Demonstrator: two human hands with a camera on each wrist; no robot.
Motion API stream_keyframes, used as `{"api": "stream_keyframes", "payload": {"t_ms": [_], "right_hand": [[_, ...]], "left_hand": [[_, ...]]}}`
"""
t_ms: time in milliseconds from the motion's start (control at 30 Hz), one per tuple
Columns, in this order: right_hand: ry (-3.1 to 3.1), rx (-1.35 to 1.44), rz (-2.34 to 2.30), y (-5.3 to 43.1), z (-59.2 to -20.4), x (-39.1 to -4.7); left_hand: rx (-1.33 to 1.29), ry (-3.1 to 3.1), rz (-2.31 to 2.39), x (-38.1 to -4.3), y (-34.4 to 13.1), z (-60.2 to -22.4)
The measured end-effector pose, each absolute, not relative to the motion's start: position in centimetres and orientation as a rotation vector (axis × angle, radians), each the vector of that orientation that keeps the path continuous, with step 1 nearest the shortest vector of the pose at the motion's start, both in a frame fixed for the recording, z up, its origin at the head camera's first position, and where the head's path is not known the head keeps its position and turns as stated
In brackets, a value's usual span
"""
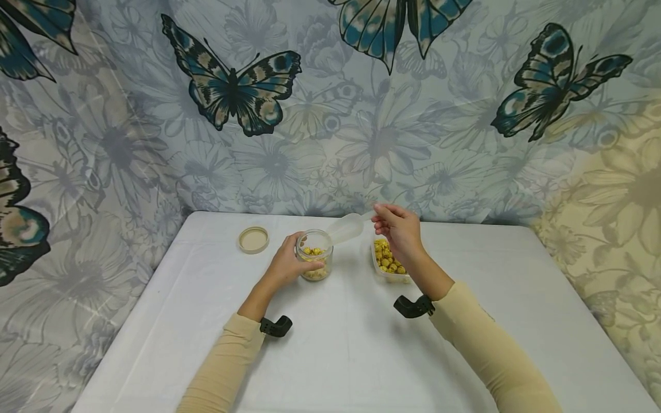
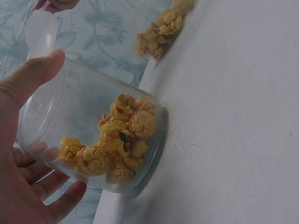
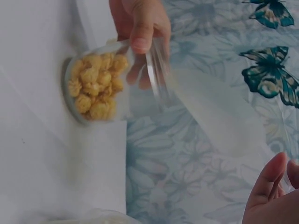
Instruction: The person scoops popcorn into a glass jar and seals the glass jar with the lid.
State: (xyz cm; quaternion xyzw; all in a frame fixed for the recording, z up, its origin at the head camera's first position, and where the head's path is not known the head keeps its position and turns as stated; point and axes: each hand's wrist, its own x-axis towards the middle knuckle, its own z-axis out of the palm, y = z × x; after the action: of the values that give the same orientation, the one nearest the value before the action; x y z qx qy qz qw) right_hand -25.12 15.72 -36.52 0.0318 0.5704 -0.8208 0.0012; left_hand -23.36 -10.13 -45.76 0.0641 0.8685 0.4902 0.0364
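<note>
My left hand grips a clear glass jar around its side, thumb near the rim and fingers behind. Yellow popcorn fills the jar's lower part, and the jar stands upright on the table. With thumb and fingertips my right hand pinches the handle of a translucent white plastic spoon. The spoon's broad bowl tilts down to the jar's mouth, its tip right at the rim. No popcorn shows in the bowl. Below the right hand sits a clear plastic tub of popcorn, partly hidden by the wrist.
A round gold-coloured lid lies on the table left of the jar. The white-covered table reaches back to a fabric backdrop printed with butterflies and flowers. Black wrist cameras are strapped to both forearms.
</note>
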Motion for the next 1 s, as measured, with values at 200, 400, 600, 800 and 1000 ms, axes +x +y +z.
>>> {"api": "stream_keyframes", "payload": {"t_ms": [200,400,600,800,1000], "right_hand": [[1.749,0.158,-2.564,15.85,-36.7,-25.21],[1.739,0.213,-2.548,15.83,-36.88,-25.31],[1.752,0.242,-2.522,15.89,-37.06,-25.35],[1.752,0.242,-2.499,16.04,-37.21,-25.19],[1.736,0.259,-2.524,16.07,-37.4,-25.13]], "left_hand": [[0.186,2.667,1.504,-23.4,-10.14,-45.74],[0.188,2.675,1.51,-23.45,-10.07,-45.75],[0.177,2.673,1.509,-23.43,-10.03,-45.69],[0.15,2.67,1.509,-23.24,-9.96,-45.4],[0.149,2.671,1.513,-23.14,-9.92,-45.31]]}}
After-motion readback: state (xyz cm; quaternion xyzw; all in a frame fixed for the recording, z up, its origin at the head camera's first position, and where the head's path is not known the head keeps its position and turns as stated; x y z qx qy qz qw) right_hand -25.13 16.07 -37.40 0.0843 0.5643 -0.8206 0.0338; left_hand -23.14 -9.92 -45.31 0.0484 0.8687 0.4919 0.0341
